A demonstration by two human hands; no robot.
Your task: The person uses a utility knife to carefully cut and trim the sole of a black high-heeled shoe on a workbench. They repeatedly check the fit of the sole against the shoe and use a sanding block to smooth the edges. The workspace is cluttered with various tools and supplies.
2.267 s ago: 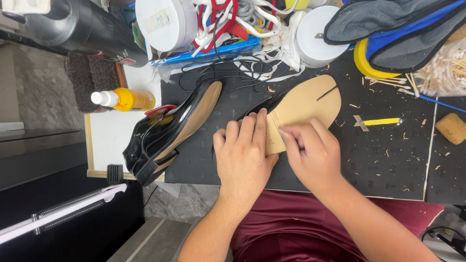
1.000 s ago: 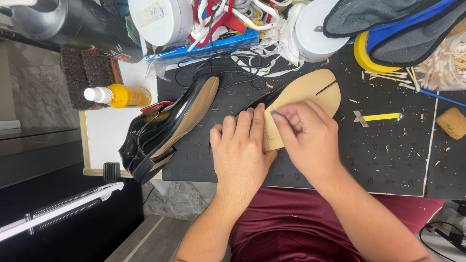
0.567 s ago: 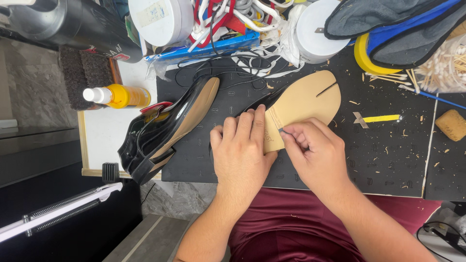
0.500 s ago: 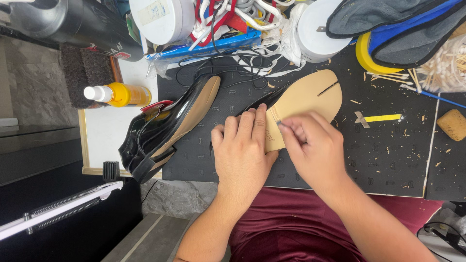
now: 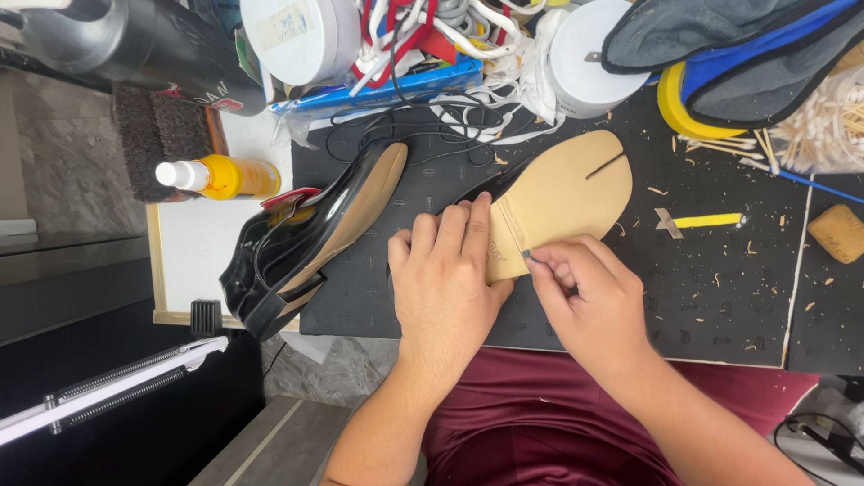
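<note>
Tan and smooth, the shoe sole (image 5: 562, 193) lies bottom-up at the middle of the frame on the dark worktop (image 5: 720, 288), with a short slit near its rounded toe. Its long axis runs diagonally, toe toward the upper right, heel hidden under the hands. The left hand (image 5: 445, 279) lies flat, fingers spread, pressing the heel end down. The right hand (image 5: 589, 292) is curled, fingertips pinched on a small thin tool at the sole's edge. A glossy black shoe (image 5: 301, 238) lies just left.

Black cutting mat (image 5: 738, 297) carries tan sole (image 5: 562, 202), black shoe (image 5: 310, 238), wood shavings.
</note>
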